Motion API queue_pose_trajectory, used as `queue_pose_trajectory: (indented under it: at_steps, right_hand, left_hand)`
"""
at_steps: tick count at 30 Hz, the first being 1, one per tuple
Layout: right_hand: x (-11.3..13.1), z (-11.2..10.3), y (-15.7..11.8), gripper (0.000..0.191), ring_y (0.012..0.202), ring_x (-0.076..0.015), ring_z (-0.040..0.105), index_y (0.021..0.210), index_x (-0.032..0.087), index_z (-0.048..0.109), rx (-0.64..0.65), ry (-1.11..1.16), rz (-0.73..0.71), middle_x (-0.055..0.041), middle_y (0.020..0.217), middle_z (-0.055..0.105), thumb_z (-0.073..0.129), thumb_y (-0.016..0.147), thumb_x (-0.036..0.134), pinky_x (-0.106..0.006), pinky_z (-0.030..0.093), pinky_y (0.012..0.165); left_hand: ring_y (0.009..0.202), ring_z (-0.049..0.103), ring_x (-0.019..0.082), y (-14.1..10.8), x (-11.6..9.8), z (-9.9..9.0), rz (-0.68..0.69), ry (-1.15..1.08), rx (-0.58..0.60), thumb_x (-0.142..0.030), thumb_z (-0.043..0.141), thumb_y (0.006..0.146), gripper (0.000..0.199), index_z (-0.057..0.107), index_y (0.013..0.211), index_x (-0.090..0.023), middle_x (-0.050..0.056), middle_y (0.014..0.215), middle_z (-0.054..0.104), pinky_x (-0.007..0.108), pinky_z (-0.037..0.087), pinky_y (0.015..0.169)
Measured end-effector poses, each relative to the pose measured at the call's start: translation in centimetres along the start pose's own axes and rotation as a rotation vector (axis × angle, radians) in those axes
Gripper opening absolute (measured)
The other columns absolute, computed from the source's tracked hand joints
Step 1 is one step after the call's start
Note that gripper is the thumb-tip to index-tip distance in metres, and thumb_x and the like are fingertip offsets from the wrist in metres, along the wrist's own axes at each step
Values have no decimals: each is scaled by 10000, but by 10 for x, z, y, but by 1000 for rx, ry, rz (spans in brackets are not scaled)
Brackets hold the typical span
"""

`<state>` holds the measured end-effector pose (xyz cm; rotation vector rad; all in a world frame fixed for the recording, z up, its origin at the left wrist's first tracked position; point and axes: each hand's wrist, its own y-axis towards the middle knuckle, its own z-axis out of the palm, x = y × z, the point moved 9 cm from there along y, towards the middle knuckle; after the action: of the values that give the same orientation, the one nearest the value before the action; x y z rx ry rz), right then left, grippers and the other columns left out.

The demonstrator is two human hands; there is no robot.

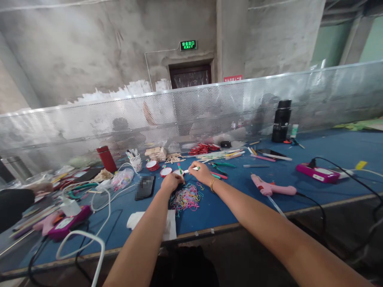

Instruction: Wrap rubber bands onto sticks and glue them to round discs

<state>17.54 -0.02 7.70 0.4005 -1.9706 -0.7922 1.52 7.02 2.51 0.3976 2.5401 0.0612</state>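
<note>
My left hand (pixel 172 181) is closed in a pinch on a short flat stick (pixel 180 167) that stands upright, with red, white and green bands. In my right hand (pixel 202 174) is a white marker pen (pixel 190 170) with some green on its barrel, its front end pointing left at the stick. Whether the tip touches the stick is too small to tell. Just below both hands lies a loose heap of colourful rubber bands (pixel 186 197). Left of my left hand are a phone (pixel 145 187) and a round red-and-white tin (pixel 165 172).
A pink glue gun (pixel 273 185) lies at right, near a magenta power strip (pixel 317 173). Behind stand a black bottle (pixel 281 122), a red flask (pixel 107 158) and a cup of pens (pixel 135 162). Green-handled pliers (pixel 223 164) lie beyond my right hand. Another person's sleeve (pixel 14 207) shows at left.
</note>
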Motion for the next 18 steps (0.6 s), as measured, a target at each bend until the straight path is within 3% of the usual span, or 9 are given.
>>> queue_pose_trajectory:
  at_steps: [18]
  right_hand:
    - [-1,0,-1,118,677,-141,554,636,196,567,10,-19,10,7,697,638,519,735,239,-236,388,654]
  left_hand:
    - [650,583,146,1,1,1,8,-3,-8,-396,671,662,260,740,827,-208,24,705,672,220,378,576]
